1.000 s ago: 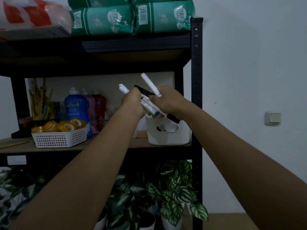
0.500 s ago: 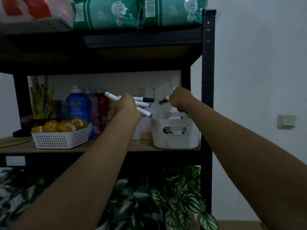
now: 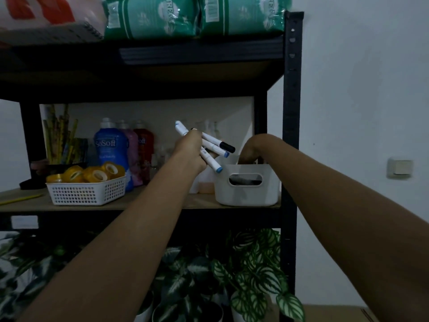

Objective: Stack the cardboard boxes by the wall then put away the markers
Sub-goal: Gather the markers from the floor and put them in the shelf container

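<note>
Here, the left hand point(image 3: 189, 151) is gripping a bundle of white markers point(image 3: 210, 151), fingers curled round the barrels; the caps, one black and two blue, are pointing down and to the right, just above the left rim of the white plastic bin point(image 3: 247, 192). One white end is sticking up past the knuckles.

The right hand point(image 3: 249, 152) is reaching down into the open top of the same bin. Its fingers are lying below the rim, so it cannot be told whether they are spread or pinching anything. Something dark is showing through the bin's oval handle slot; what it is cannot be made out.

The bin is sitting at the right end of the wooden middle shelf point(image 3: 144, 202) of a black metal rack point(image 3: 291, 112), close against the rack's right post. To the left on that shelf, a white mesh basket point(image 3: 87, 192) is holding yellow tape rolls point(image 3: 92, 173). Behind it, a blue SoSoft bottle point(image 3: 111, 149), a pink bottle point(image 3: 132, 149) and a red bottle point(image 3: 145, 147) are standing in a row. Green packs point(image 3: 192, 17) are lying on the shelf above. Potted plants with striped leaves point(image 3: 253, 270) are standing below. A wall switch point(image 3: 399, 168) is showing on the white wall to the right.
</note>
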